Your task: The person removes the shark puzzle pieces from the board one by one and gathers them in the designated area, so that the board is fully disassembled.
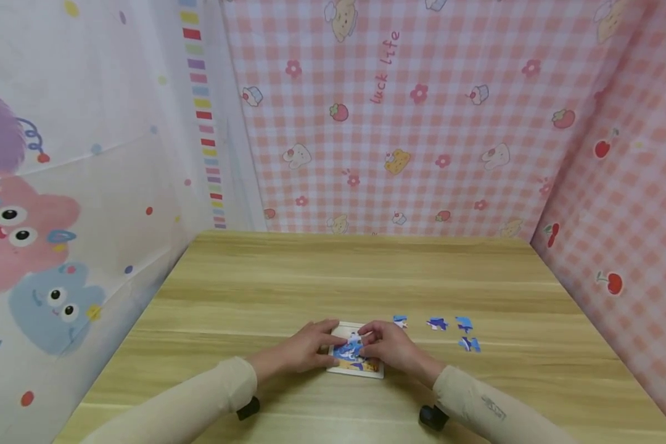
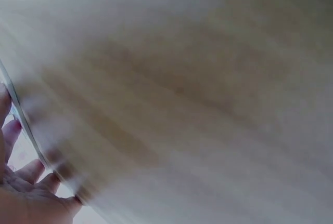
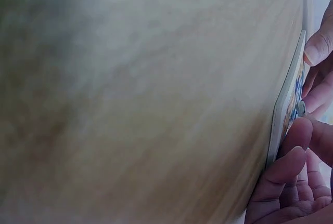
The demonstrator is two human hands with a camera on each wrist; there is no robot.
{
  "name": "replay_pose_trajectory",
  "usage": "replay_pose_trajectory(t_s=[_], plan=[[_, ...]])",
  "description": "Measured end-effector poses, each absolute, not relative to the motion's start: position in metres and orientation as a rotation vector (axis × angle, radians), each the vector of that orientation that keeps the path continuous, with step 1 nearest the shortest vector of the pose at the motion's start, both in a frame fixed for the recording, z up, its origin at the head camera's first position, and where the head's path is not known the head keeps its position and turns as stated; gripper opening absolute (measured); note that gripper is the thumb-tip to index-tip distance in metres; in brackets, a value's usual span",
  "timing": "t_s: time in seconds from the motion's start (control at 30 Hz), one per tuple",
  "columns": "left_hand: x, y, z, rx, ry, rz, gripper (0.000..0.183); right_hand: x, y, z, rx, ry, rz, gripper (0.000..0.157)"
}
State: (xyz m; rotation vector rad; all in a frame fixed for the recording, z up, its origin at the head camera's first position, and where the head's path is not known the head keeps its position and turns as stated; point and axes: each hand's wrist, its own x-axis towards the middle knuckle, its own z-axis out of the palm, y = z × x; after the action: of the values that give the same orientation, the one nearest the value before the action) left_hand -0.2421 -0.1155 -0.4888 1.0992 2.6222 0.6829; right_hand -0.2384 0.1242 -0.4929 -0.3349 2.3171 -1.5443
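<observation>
A small jigsaw puzzle tray (image 1: 355,373) with a pale frame lies near the front of the table. Blue and orange picture pieces (image 1: 346,351) fill part of it, while a pale area shows at its far side. My left hand (image 1: 305,347) rests over the tray's left side, its fingers spread and the index tip on the blue pieces. From the right, my right hand (image 1: 391,348) pinches a small puzzle piece (image 3: 302,108) low over the tray. The right fingers cover much of that piece in the head view.
Several loose blue puzzle pieces (image 1: 437,323) lie to the right of the tray, one just beyond the right hand. The wood-grain table (image 1: 311,271) is bordered by a pink checked cloth (image 1: 388,135) behind and a printed white cloth (image 1: 122,216) at the left.
</observation>
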Motion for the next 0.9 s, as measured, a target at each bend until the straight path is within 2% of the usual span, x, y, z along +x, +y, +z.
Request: replay_pose_trajectory(t_s=[0.5, 0.7, 0.9], plan=[[-0.244, -0.116, -0.485, 1.139, 2.596, 0.692, 0.046, -0.232, 0.141, -0.49, -0.3, 2.283, -1.629, 0.033], [-0.242, -0.116, -0.487, 1.086, 2.601, 0.68, 0.047, -0.228, 0.175, -0.49, -0.222, 2.314, -1.653, 0.033], [-0.244, -0.115, -0.49, 1.103, 2.591, 0.721, 0.048, -0.227, 0.232, -0.491, -0.161, 2.388, -1.662, 0.035]])
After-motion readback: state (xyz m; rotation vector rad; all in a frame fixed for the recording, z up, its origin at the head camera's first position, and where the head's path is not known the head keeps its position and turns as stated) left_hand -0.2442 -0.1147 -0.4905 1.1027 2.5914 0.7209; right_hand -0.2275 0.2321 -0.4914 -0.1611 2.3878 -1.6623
